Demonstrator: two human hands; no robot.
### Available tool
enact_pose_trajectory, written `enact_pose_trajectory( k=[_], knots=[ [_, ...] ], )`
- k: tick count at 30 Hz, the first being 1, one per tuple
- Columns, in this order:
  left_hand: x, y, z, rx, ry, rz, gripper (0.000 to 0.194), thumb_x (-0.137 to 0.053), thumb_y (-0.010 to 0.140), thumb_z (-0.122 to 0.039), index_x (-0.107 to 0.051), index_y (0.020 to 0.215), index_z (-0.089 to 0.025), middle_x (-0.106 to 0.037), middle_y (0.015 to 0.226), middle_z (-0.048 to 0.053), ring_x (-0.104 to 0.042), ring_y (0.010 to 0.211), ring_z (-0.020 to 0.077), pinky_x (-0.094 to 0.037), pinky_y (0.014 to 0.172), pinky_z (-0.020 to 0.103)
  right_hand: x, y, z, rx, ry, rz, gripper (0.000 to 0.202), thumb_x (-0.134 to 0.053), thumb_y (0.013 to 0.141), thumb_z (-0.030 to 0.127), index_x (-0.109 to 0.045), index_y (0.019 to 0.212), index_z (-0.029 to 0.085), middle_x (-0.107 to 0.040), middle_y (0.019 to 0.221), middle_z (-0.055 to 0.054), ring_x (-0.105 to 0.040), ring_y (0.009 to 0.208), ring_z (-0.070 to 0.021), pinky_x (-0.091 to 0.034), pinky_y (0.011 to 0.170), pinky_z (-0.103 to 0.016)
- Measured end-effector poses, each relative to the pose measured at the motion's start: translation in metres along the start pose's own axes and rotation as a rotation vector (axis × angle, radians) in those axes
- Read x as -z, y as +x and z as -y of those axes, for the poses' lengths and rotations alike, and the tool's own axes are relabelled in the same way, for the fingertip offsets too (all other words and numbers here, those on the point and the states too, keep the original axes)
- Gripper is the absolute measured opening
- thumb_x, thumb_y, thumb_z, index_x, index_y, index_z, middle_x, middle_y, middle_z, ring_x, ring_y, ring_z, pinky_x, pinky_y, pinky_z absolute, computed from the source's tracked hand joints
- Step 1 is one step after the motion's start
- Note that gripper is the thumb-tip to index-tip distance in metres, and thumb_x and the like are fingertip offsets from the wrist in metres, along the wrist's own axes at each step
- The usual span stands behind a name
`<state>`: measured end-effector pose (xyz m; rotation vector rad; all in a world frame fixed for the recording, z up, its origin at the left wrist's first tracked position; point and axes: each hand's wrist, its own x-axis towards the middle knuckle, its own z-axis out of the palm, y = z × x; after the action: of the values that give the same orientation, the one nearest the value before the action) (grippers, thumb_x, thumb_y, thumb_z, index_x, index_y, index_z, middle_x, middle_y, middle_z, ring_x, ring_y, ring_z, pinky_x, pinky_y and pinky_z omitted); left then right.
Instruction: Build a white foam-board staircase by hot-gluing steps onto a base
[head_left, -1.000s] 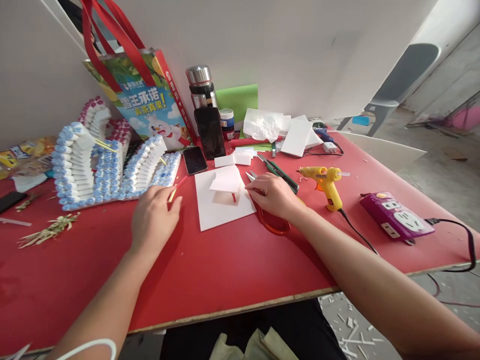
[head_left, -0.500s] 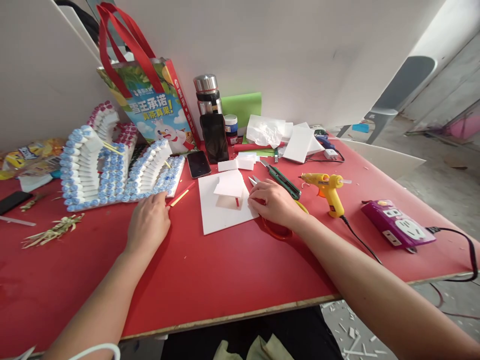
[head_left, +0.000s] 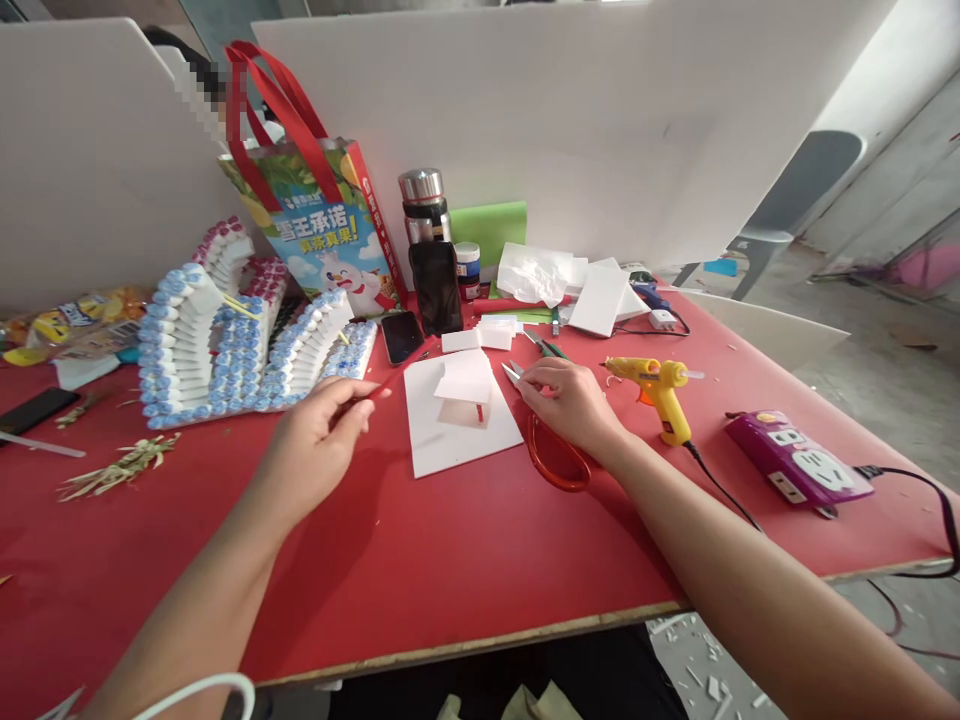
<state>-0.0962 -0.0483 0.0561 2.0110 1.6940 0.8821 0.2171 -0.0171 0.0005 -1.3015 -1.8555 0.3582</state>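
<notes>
My left hand (head_left: 322, 440) is raised a little over the table, its thumb and fingers closed on a thin red stick (head_left: 397, 375) that points away to the right. My right hand (head_left: 566, 400) grips a pair of scissors near the pivot. The blades stick out left of the fingers, and the red handle loop (head_left: 559, 468) hangs below the palm. Between the hands lies a white foam board (head_left: 435, 450). Above it a smaller white piece (head_left: 463, 376) is held up, with a short red post (head_left: 480, 412) under its front edge.
A yellow glue gun (head_left: 660, 385) and a purple power strip (head_left: 802, 460) lie to the right, with cords. Blue-and-white letter-like shapes (head_left: 240, 360) stand at left. Behind are a printed bag (head_left: 322, 230), a steel flask (head_left: 422, 190), phones (head_left: 402, 336) and white foam scraps (head_left: 600, 297).
My left hand has picked the red stick up from the table and moved right with it. My right hand has lifted the scissors slightly, turning their handles. The view has tilted up a little.
</notes>
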Motion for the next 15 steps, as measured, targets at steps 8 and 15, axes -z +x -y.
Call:
enact_pose_trajectory(
  k=[8,15],
  knots=[
    [-0.042,0.014,-0.046,-0.287,-0.069,0.099,0.025,-0.055,0.097,-0.041,-0.069,0.087,-0.023,-0.066,0.089,0.005,-0.062,0.082,0.0191,-0.046,0.079,0.027,0.014,0.002,0.013,-0.230,0.764,0.073,0.035,-0.073,0.086,0.041,-0.074,0.118,0.026,-0.073,0.096,-0.004,-0.064,0.083,-0.0173,-0.053,0.074,-0.031],
    [-0.053,0.016,-0.032,-0.417,0.100,0.012,0.024,-0.052,0.100,-0.035,-0.070,0.092,-0.022,-0.068,0.087,0.006,-0.062,0.079,0.0189,-0.043,0.073,0.029,0.011,0.000,0.017,-0.248,0.904,0.176,0.026,-0.080,0.081,0.031,-0.077,0.106,0.024,-0.075,0.101,-0.005,-0.070,0.090,-0.0191,-0.057,0.080,-0.034]
  ],
)
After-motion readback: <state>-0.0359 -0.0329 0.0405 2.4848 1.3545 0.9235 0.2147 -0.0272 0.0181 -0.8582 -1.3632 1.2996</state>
